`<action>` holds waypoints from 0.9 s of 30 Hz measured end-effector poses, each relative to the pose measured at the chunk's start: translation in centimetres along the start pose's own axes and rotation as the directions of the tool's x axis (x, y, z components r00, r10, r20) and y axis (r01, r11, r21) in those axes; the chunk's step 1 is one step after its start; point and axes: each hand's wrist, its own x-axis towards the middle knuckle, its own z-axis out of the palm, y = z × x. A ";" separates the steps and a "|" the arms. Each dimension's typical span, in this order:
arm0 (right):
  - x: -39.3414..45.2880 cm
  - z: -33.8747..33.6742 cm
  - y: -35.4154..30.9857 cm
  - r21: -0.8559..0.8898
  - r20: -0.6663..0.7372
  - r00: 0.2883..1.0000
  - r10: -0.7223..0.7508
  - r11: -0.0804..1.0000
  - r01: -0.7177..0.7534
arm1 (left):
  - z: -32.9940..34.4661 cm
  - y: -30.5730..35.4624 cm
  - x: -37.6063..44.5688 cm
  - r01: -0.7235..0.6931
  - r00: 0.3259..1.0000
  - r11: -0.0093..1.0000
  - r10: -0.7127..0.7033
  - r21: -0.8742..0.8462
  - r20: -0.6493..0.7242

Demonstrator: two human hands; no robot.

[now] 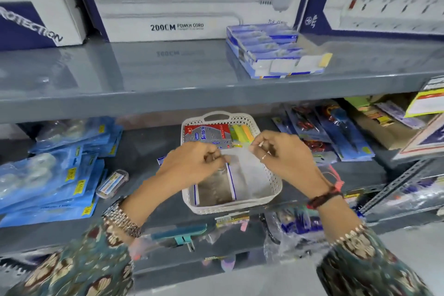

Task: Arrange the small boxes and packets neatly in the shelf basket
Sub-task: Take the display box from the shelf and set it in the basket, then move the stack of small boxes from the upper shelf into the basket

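Observation:
A white perforated basket (pixel 269 180) stands on the middle grey shelf. At its far end lie a red and silver tissue box (pixel 206 136) and some green, yellow and orange packets (pixel 241 132). My left hand (pixel 192 163) and my right hand (pixel 283 151) both pinch the top edge of a clear packet with a blue stripe (pixel 230 180), which hangs down into the near half of the basket. Its contents look silvery and blurred.
Blue blister packs (pixel 55 175) are piled to the left, with a small clear case (pixel 113 184) beside them. Carded tools (pixel 336 132) lie to the right. Stacked blue boxes (pixel 274 50) and large power-cord cartons (pixel 192 7) occupy the upper shelf.

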 end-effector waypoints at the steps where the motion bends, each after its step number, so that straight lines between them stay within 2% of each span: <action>1: -0.5 -1.4 -0.7 0.009 -0.060 0.997 -0.048 0.999 0.049 | -0.9 1.2 -0.7 -0.054 0.998 0.997 0.052 -0.051 -0.027; 3: -1.3 -4.3 -2.2 0.026 -0.166 0.979 -0.120 0.992 0.126 | -2.6 3.6 -2.0 -0.186 0.981 0.968 0.175 -0.170 -0.080; 6: -2.1 -8.7 -4.0 0.069 -0.327 0.928 -0.179 0.975 0.213 | -5.5 7.4 -3.5 -0.324 0.945 0.857 0.309 -0.401 -0.104; 9: -1.7 -12.6 -5.0 0.100 -0.458 0.869 -0.188 0.960 0.260 | -8.4 9.6 -3.5 -0.342 0.940 0.782 0.284 -0.521 -0.190; 12: 1.1 -15.0 -4.7 0.075 -0.512 0.846 -0.150 0.973 0.219 | -10.9 10.4 -1.8 -0.302 0.934 0.837 0.163 -0.457 -0.318; 15: 4.1 -16.4 -4.2 0.042 -0.427 0.900 -0.088 0.992 0.117 | -12.6 11.2 0.4 -0.226 0.932 0.925 0.113 -0.306 -0.344; 19: 6.3 -17.1 -3.9 -0.035 -0.258 0.966 -0.011 0.999 0.002 | -14.1 11.8 3.1 -0.062 0.971 0.972 0.006 -0.225 -0.238; 27: 7.8 -17.1 -4.1 -0.011 -0.253 0.967 0.032 0.999 -0.036 | -15.7 12.8 4.8 0.131 0.987 0.976 -0.146 -0.174 -0.073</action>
